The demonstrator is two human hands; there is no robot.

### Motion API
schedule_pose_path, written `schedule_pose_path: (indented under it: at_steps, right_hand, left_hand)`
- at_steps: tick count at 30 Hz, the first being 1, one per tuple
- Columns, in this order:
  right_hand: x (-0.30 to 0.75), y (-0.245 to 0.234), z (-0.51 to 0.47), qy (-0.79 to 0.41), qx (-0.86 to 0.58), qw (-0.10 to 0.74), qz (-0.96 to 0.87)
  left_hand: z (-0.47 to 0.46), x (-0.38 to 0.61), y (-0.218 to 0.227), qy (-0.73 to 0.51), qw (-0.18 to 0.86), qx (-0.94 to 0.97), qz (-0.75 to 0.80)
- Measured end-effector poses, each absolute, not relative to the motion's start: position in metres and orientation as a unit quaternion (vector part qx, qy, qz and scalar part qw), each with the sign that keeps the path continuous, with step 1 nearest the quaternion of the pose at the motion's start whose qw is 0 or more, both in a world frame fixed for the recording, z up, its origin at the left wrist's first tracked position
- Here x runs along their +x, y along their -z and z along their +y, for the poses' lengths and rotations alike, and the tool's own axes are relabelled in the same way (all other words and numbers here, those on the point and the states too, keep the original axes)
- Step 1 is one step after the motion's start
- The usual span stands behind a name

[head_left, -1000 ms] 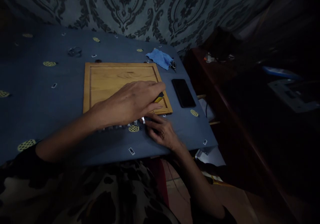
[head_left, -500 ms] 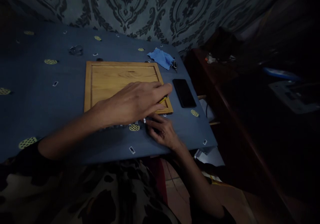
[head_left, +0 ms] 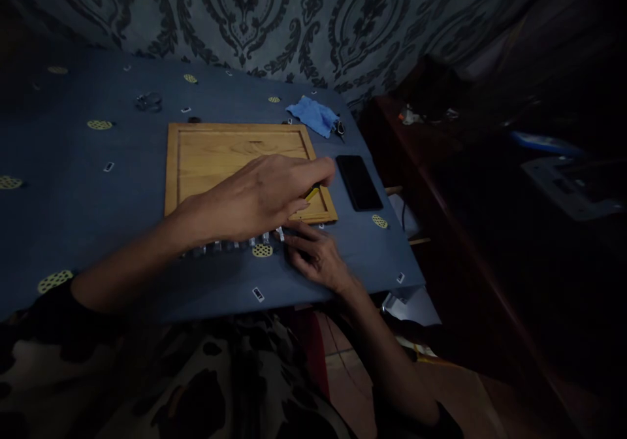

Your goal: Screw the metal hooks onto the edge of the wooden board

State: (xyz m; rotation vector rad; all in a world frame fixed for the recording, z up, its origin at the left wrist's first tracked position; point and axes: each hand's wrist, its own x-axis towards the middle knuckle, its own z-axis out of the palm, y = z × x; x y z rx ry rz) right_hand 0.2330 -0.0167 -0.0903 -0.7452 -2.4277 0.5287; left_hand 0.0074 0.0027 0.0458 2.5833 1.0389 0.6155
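My left hand [head_left: 259, 191] reaches over the near right part of a framed wooden board [head_left: 215, 151]. Its fingers close on a small yellow-and-black tool [head_left: 312, 193], mostly hidden by the hand, so its kind is unclear. At the board's front edge lies my right hand [head_left: 317, 256], with its fingers bent and drawn together. A small clear piece [head_left: 280, 233] shows at those fingertips; whether they pinch it or something else is hidden. More small clear pieces [head_left: 236, 243] lie in a row on the cloth in front of the board, partly below my left forearm.
A black phone [head_left: 359, 183] lies right of the board on the blue patterned tablecloth [head_left: 132, 184]. Behind it are a blue rag [head_left: 312, 115] and a small black item [head_left: 339, 128]. Clear loops [head_left: 148, 102] sit at the back left. A dark wooden furniture edge [head_left: 421, 164] runs along the right.
My left hand has shifted slightly, and the yellow-and-black tool in it is turned a little more upright. My right hand stays nearly in place. The view has moved slightly.
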Motion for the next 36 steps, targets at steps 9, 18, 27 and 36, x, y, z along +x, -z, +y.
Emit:
schedule_pose_path:
  at_steps: [9,18,27,36]
  right_hand:
    - [0.233,0.093,-0.017,-0.193,-0.279,0.269,-0.901]
    - [0.233,0.093,-0.016,-0.184,-0.279,0.277,-0.901]
    - [0.231,0.091,-0.017,-0.178,-0.277,0.285,-0.900]
    - [0.232,0.091,-0.016,-0.195,-0.279,0.269,-0.901]
  left_hand:
    - [0.002,0.014,-0.041,-0.207,0.100,0.895,0.382]
    - [0.002,0.005,-0.052,-0.207,0.170,0.906,0.329]
    - [0.002,0.006,-0.049,-0.178,0.105,0.906,0.369]
    - [0.000,0.006,-0.049,-0.202,0.119,0.901,0.365]
